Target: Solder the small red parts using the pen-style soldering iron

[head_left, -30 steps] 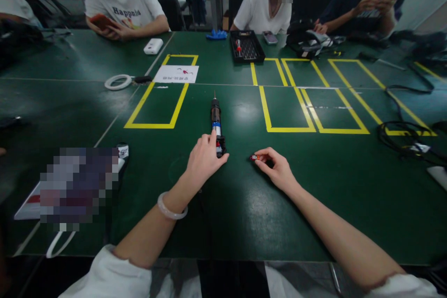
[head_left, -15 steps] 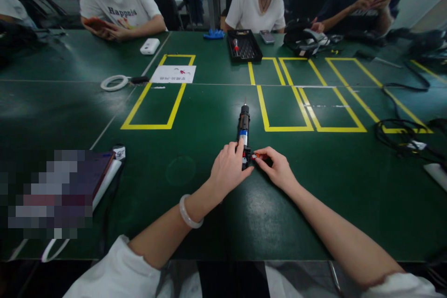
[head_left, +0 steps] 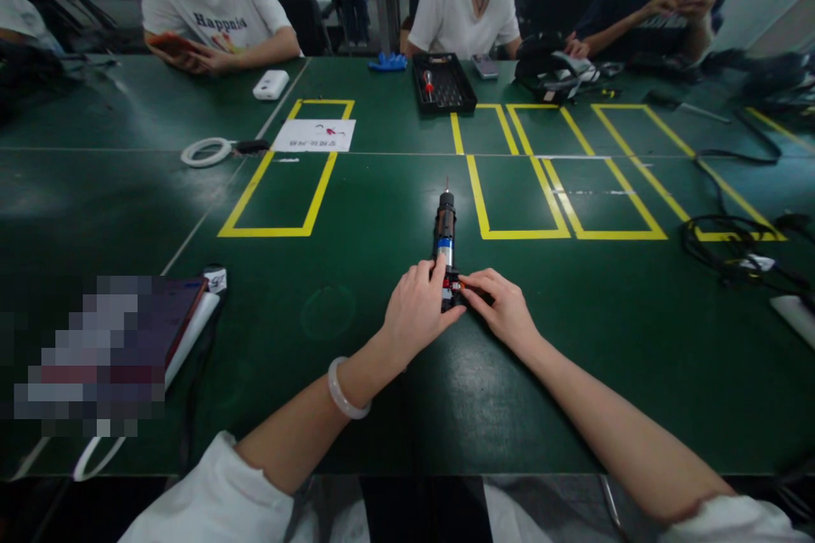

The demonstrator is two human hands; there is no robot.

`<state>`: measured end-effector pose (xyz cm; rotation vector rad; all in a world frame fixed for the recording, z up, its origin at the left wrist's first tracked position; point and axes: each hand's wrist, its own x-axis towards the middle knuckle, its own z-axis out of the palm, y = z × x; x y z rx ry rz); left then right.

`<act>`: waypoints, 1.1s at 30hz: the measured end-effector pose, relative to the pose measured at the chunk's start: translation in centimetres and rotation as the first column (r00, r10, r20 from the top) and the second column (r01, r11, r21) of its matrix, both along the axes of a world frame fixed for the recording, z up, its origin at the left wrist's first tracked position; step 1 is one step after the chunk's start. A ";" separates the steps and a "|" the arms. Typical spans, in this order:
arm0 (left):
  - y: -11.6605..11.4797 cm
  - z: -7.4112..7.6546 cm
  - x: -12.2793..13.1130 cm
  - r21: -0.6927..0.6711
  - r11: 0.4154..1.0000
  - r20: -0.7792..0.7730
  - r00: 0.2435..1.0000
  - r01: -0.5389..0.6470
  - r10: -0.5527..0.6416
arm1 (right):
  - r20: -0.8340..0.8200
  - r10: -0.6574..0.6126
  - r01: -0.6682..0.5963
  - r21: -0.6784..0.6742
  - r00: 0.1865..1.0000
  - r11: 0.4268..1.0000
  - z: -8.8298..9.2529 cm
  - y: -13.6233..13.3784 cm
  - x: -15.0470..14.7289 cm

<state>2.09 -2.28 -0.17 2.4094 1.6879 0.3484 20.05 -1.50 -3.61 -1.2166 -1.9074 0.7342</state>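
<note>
A black electric screwdriver [head_left: 446, 221] with a thin bit at its tip lies on the green table, pointing away from me. Its body looks opened up, showing a silver motor with a blue band and some red inside. My left hand [head_left: 418, 299] holds it near the back end, index finger laid along the body and thumb at the rear. At its right side, my right hand [head_left: 503, 305] pinches a small orange-and-red part against the rear of the screwdriver. Fingers cover most of that part, so its kind cannot be made out.
Yellow tape rectangles [head_left: 266, 232] mark the table. Farther off are a black tray [head_left: 444, 83] holding a red-handled tool, a paper sheet [head_left: 315, 136] and a white cable coil [head_left: 207, 152]. Black cables [head_left: 716, 242] lie right, a blurred-out flat item [head_left: 184, 331] left. Several people sit opposite.
My right hand has brought the small orange-and-red part slightly left, from just beside the screwdriver to against its rear. My left hand keeps its hold.
</note>
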 end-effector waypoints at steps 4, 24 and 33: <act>0.0 -0.1 0.1 -0.001 1.000 -0.006 1.000 0.005 -0.005 | -0.027 -0.050 0.049 -0.041 0.998 0.998 0.0 0.0 0.0; 1.6 0.4 -2.0 0.069 0.996 -0.185 0.980 -0.064 0.076 | -0.073 0.197 -0.205 -0.118 0.978 0.972 0.9 -0.6 -0.1; 3.4 0.6 -8.8 0.072 0.978 -0.329 0.921 -0.195 0.208 | -0.083 0.207 -0.217 -0.133 0.975 0.967 0.5 -0.3 0.3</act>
